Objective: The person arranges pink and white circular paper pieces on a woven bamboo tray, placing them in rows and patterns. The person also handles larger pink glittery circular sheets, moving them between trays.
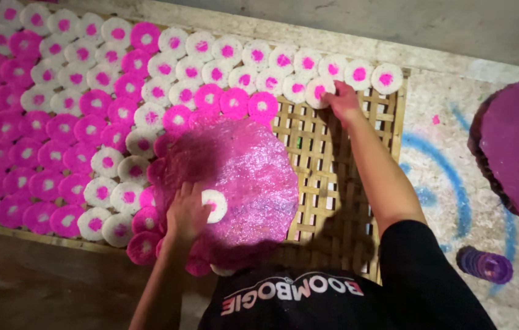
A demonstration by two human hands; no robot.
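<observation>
Under the left fingertips [193, 194], a white disc [215, 205] with a pink centre lies on a glittery pink round sheet [244, 177]. At the right fingertips [331, 91], another white, pink-centred disc [319, 91] rests over tan woven lattice [327, 183].
</observation>
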